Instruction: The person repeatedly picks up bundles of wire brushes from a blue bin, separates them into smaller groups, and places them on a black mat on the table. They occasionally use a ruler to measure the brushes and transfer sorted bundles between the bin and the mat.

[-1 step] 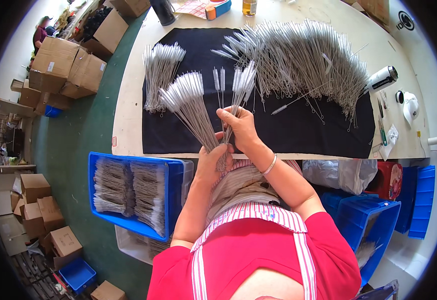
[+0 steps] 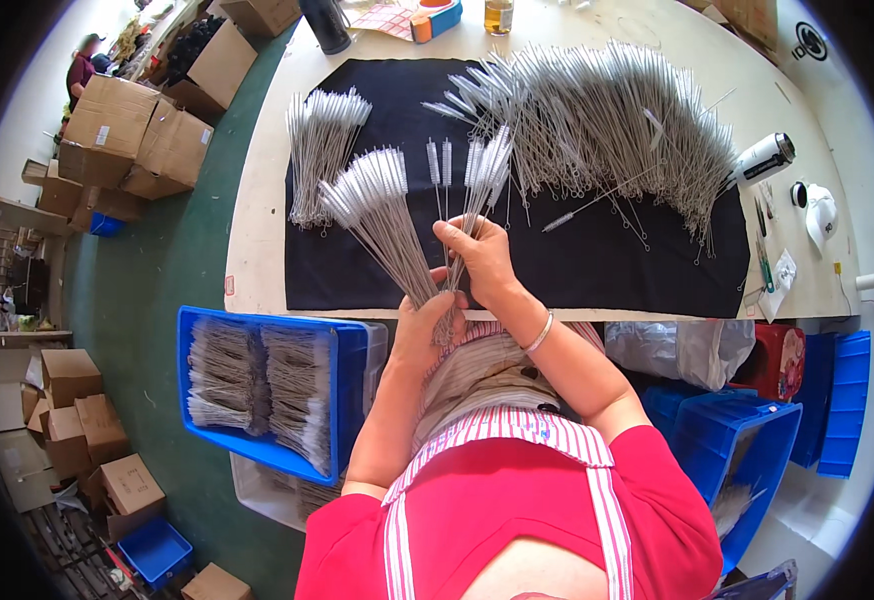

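In front of my waist, my left hand (image 2: 423, 328) is closed around the lower wire stems of a fanned bundle of straw-cleaning brushes (image 2: 382, 200) with white bristle heads. Close by on its right, my right hand (image 2: 482, 258) is closed, with thumb and fingers pinching the stems of a smaller group of the same brushes (image 2: 484, 170). Two of these brushes (image 2: 440, 165) stand apart between the two groups. My fingers partly hide the stem ends. A loose bunch of brushes (image 2: 325, 155) lies on the black cloth (image 2: 332, 280) to the left.
A large brush heap (image 2: 607, 120) covers the cloth's far right. A white-and-black bottle (image 2: 765, 158), pliers (image 2: 763, 262) and a white cap (image 2: 821, 215) lie at the table's right. Below left, a blue bin (image 2: 257, 318) holds many brushes; another blue bin (image 2: 702, 440) stands right.
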The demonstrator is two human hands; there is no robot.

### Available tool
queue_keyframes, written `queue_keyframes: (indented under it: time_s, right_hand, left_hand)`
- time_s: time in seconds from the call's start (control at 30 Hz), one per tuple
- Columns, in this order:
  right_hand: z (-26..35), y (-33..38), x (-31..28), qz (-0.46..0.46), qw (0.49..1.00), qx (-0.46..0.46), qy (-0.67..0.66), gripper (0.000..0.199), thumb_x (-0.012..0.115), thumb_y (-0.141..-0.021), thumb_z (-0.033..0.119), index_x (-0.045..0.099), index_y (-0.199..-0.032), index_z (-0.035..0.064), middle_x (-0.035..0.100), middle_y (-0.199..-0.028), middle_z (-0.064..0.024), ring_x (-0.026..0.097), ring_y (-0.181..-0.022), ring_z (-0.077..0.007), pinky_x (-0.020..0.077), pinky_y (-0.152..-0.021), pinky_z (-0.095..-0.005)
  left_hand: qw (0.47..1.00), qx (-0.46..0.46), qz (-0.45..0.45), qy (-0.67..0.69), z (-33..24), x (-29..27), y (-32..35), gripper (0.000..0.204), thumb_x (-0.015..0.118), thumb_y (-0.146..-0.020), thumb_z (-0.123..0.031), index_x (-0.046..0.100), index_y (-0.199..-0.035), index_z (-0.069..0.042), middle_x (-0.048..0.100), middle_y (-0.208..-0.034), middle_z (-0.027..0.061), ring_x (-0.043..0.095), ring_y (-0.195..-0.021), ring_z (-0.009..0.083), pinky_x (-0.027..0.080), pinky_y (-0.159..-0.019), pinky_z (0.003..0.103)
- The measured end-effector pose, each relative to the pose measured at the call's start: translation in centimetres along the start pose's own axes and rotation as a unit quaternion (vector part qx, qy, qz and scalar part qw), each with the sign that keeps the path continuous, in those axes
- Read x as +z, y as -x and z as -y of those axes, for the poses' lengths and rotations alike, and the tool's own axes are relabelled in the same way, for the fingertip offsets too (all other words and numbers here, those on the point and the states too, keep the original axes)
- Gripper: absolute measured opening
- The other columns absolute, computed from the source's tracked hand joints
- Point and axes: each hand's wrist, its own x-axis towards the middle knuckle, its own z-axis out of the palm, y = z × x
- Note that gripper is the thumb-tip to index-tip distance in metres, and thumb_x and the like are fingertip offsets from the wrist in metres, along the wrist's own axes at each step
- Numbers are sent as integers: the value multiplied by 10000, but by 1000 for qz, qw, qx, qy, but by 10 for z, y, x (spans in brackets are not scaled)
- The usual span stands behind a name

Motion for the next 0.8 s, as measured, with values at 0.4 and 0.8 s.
queue_keyframes:
  time_s: [0.4,0.8]
  right_hand:
    - [9,-9,-23,271,946,137,-115,261,658,-889,303,683,-894,43,632,-1073,-113,598,-958,-195,512,-834,-407]
    - [-9,-29,-33,417,835,208,-293,789,312,-916,654,651,-1007,-53,635,-1000,-171,609,-859,-265,477,-818,-415]
  left_hand:
    - [997,-40,31,57,-4,-10,13,454,631,-854,-163,446,-1265,-109,600,-861,131,545,-549,173,418,-406,297]
    - [997,-45,53,22,-18,-16,23,436,640,-788,-98,490,-1192,-36,598,-779,152,533,-492,188,415,-390,313]
